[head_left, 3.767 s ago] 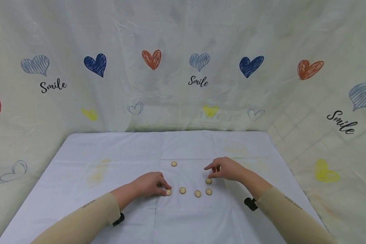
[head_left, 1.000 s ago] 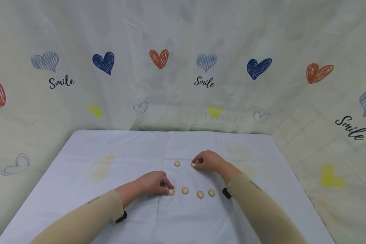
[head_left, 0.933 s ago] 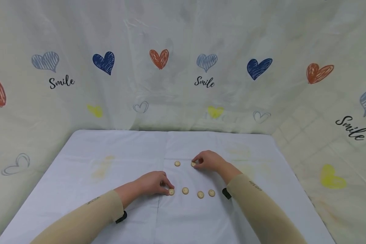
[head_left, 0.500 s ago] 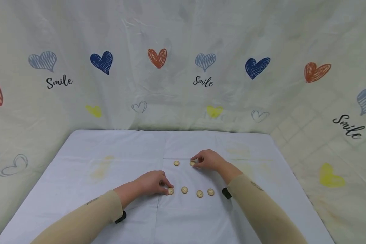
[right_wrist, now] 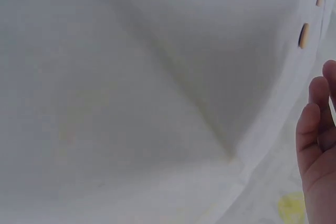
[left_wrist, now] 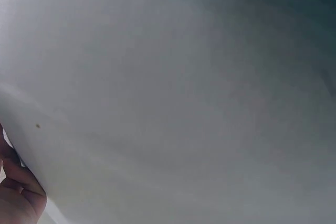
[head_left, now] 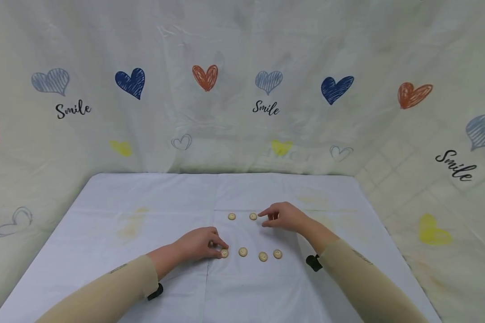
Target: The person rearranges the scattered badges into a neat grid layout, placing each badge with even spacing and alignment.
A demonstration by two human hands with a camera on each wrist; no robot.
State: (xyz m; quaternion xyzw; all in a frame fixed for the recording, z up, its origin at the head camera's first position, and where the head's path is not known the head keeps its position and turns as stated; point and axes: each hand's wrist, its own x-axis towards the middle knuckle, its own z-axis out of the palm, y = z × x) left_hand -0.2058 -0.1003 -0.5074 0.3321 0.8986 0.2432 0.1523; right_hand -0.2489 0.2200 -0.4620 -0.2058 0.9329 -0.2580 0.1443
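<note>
In the head view, several round beige buttons lie on a white-covered table. My left hand (head_left: 197,243) pinches the leftmost button (head_left: 224,253) of the near row between thumb and index finger. To its right lie a second button (head_left: 243,252), a third button (head_left: 263,256) and the rightmost button (head_left: 277,254). Farther back is a pair: a left button (head_left: 232,216) and a right button (head_left: 253,216). My right hand (head_left: 288,217) hovers just right of that pair, fingers spread from the thumb, holding nothing. Both wrist views catch only part of each hand, at the frame's edge.
The white cloth (head_left: 145,193) covers the whole table and has faint yellowish marks. Behind it hangs a pale curtain (head_left: 234,116) printed with hearts and "Smile". A dark band sits under each beige sleeve (head_left: 105,287).
My right hand has carried a button from above the near row's right end to the back, beside the other one, then let go and drawn back rightward. My left hand keeps its pinch.
</note>
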